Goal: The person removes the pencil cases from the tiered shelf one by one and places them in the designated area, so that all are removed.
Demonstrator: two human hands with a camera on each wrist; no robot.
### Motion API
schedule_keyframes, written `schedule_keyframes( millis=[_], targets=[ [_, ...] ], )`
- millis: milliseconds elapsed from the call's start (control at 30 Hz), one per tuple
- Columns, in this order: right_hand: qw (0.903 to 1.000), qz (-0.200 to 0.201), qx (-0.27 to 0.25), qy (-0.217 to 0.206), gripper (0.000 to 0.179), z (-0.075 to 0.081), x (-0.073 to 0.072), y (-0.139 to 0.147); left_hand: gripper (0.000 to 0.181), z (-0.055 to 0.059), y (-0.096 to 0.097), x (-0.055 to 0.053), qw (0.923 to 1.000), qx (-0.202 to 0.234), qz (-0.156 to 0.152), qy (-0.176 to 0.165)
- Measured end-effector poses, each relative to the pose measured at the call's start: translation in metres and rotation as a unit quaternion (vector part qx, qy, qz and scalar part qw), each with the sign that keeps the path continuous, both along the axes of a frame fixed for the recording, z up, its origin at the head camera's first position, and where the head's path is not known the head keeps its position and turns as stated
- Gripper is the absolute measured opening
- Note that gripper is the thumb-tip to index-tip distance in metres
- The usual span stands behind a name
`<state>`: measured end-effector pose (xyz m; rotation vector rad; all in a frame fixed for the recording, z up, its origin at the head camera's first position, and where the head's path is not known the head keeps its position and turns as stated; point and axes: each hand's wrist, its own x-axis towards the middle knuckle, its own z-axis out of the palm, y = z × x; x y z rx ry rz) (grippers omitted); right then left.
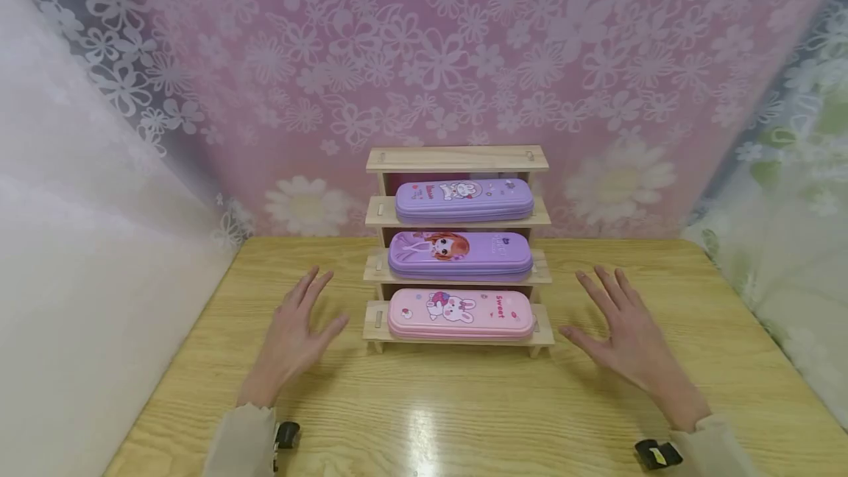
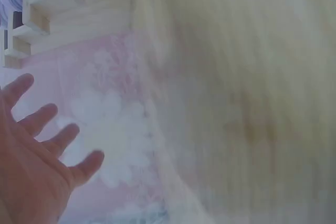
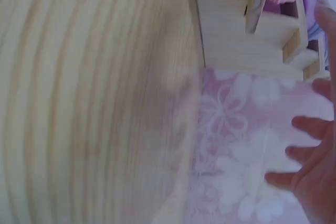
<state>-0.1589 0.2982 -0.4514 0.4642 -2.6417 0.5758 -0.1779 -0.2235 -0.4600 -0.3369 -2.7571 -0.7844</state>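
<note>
A stepped wooden rack (image 1: pixel 457 159) stands on the table in the head view, carrying three pencil cases. On its lowest step lies a pink pencil case (image 1: pixel 461 313) with a rabbit picture. The middle step bears a purple pencil case (image 1: pixel 490 256) with a girl's picture, and above it is a lilac pencil case (image 1: pixel 464 201) with a rabbit. My left hand (image 1: pixel 291 337) hovers left of the rack, fingers spread, holding nothing. To the rack's right, my right hand (image 1: pixel 626 337) is likewise spread and holds nothing. Both wrist views show the fingers apart from the rack.
The wood-grain table (image 1: pixel 424 403) stretches under both hands. Behind it hangs a pink flowered cloth (image 1: pixel 437 57), with pale sheeting (image 1: pixel 86 256) at the left side and a flowered curtain (image 1: pixel 788 190) at the right. The rack's top step carries no case.
</note>
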Motion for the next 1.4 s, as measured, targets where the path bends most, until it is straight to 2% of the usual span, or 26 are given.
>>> schedule_keyframes(
  millis=[133,267,367,433,500,633,800,967,1167,1400],
  targets=[
    [0.9929,0.067,-0.079,0.058,0.088,-0.003,-0.001,-0.013,0.068,0.006,0.014,-0.009,0.9955,0.092,-0.02,-0.002],
    [0.9768,0.13,-0.123,0.117,0.069,-0.002,-0.003,-0.026,0.061,0.014,0.029,-0.019,0.9854,0.164,-0.048,-0.005],
    [0.9669,0.167,-0.143,0.13,0.064,-0.001,-0.004,-0.037,0.057,0.017,0.04,-0.027,0.9748,0.212,-0.068,-0.02],
    [0.9657,0.179,-0.144,0.121,0.065,0.0,-0.004,-0.044,0.055,0.018,0.046,-0.033,0.9681,0.236,-0.075,-0.035],
    [0.9673,0.183,-0.143,0.103,0.069,0.0,-0.003,-0.05,0.052,0.018,0.052,-0.038,0.9624,0.255,-0.081,-0.048],
    [0.9719,0.177,-0.136,0.076,0.071,-0.003,-0.004,-0.058,0.049,0.015,0.061,-0.05,0.9558,0.273,-0.085,-0.067],
    [0.9766,0.163,-0.124,0.068,0.072,-0.007,-0.006,-0.064,0.045,0.007,0.066,-0.064,0.9432,0.308,-0.092,-0.083],
    [0.9834,0.142,-0.104,0.047,0.075,-0.009,-0.007,-0.07,0.041,0.002,0.067,-0.069,0.9324,0.338,-0.09,-0.092],
    [0.9848,0.133,-0.104,0.039,0.07,-0.009,-0.01,-0.073,0.043,0.0,0.069,-0.073,0.9179,0.367,-0.109,-0.105],
    [0.9817,0.153,-0.106,0.038,0.067,-0.012,-0.015,-0.074,0.042,-0.003,0.07,-0.076,0.9166,0.369,-0.103,-0.113]
  ],
)
